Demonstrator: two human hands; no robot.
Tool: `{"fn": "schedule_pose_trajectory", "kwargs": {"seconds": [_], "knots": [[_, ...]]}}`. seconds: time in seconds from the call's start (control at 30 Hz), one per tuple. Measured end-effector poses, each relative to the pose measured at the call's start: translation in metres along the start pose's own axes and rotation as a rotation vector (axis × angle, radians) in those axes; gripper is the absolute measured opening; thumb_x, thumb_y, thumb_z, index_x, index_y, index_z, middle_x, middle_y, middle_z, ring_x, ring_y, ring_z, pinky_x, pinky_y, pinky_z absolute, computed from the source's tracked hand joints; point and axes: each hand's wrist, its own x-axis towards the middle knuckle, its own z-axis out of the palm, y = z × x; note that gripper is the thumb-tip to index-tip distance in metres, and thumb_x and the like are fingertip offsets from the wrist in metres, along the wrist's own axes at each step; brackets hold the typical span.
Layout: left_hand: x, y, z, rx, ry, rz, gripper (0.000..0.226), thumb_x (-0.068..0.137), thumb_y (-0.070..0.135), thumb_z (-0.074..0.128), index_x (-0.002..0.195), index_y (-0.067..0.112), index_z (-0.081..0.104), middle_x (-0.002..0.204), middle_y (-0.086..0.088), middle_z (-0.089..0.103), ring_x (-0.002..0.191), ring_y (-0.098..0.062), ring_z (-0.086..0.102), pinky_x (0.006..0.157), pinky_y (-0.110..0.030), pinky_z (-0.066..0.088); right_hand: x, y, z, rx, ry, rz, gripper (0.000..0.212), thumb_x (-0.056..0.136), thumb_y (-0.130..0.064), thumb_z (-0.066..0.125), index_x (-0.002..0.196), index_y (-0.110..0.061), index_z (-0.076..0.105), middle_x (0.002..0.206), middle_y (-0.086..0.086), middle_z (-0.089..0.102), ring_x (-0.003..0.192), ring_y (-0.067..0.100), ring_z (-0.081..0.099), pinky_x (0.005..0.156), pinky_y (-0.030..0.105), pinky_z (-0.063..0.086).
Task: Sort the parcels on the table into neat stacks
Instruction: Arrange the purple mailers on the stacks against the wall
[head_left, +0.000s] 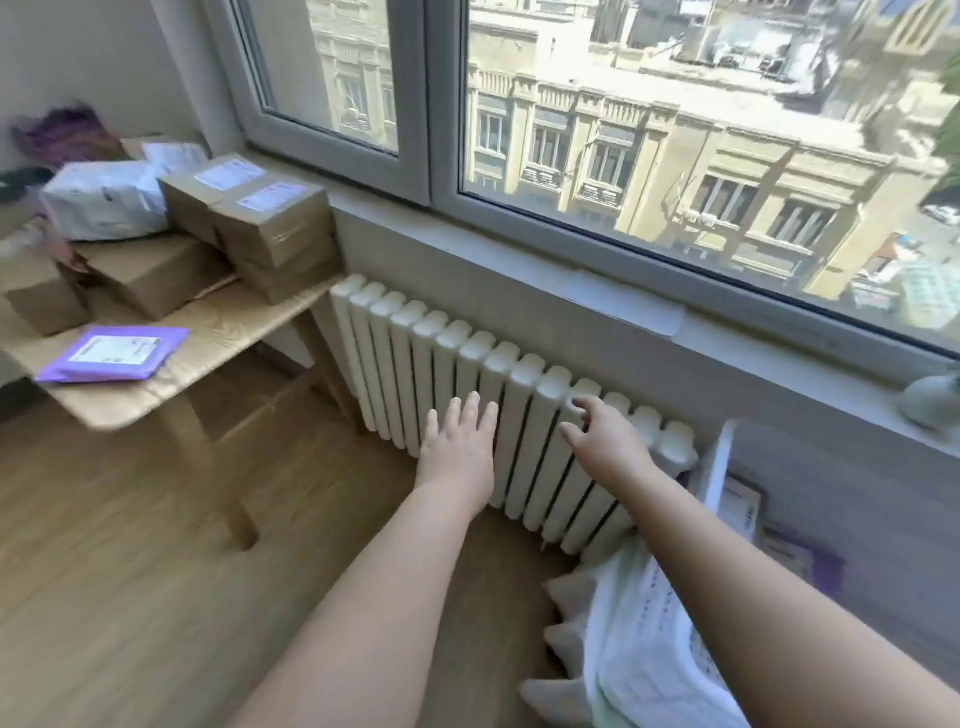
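Right now, in the head view, you are looking down past your two arms. Your left hand (460, 449) is reaching out in front of the white radiator (410, 364), with its fingers straight and a little spread. It is holding nothing. Your right hand (605, 441) is reaching out just beside it, with its fingers bending loosely, and it is holding nothing too. You cannot tell whether either hand is touching the radiator.

The parcels are sitting well away from your hands, on the wooden table (218, 332) at the left. A flat purple parcel (111, 353) is lying alone near the table's front edge, with a white label facing up. Behind it, brown boxes are piling up in a messy heap. One labelled brown box (275, 223) is sitting on top of another box at the table's right end, near the window. A second labelled box (208, 189) is touching it on the left. A bigger brown box (156, 275) is lying tilted lower down. A soft white parcel (104, 200) is resting on top of the heap at the back.

A big window (623, 130) is showing buildings outside. White cloth (649, 649) is lying under your right arm.
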Motion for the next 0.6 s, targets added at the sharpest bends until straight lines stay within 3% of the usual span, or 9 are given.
{"fn": "schedule_pose_trajectory", "kwargs": {"seconds": [0.17,0.3,0.37,0.6], "knots": [[-0.043,-0.173,-0.02,0.016,0.042,-0.161,0.074,0.099,0.005,0.04,0.159,0.018,-0.003,0.166,-0.009,-0.007,0.153,-0.028,-0.003,0.124,-0.049,0.005,-0.016,-0.152,0.092,-0.026,-0.097,-0.118,0.053,0.103,-0.036,0.049,0.152,-0.026,0.034,0.149,0.005,0.044,0.094,0.02,0.062,0.071,0.032,0.051],[-0.074,-0.275,-0.028,0.024,0.036,-0.288,0.076,0.096,0.004,0.04,0.159,0.018,0.0,0.166,-0.008,-0.003,0.153,-0.028,0.001,0.123,-0.048,0.008,-0.033,-0.244,0.154,-0.043,-0.18,-0.246,0.054,0.1,-0.037,0.053,0.151,-0.026,0.036,0.149,0.006,0.045,0.122,0.023,0.056,0.091,0.035,0.05],[-0.091,-0.333,-0.031,0.0,0.046,-0.374,0.076,0.096,0.005,0.041,0.159,0.019,0.001,0.167,-0.007,-0.002,0.153,-0.027,0.002,0.123,-0.047,0.009,-0.041,-0.296,0.189,-0.048,-0.227,-0.319,0.055,0.099,-0.037,0.054,0.15,-0.027,0.037,0.148,0.004,0.046,0.126,0.023,0.053,0.097,0.037,0.049],[-0.117,-0.455,-0.032,-0.111,0.066,-0.564,0.067,0.097,0.008,0.039,0.157,0.02,0.011,0.166,-0.006,0.007,0.152,-0.027,0.01,0.123,-0.046,0.013,-0.025,-0.409,0.27,-0.109,-0.336,-0.438,0.054,0.097,-0.034,0.058,0.148,-0.024,0.041,0.142,0.005,0.051,0.125,0.022,0.053,0.097,0.032,0.044]]}}
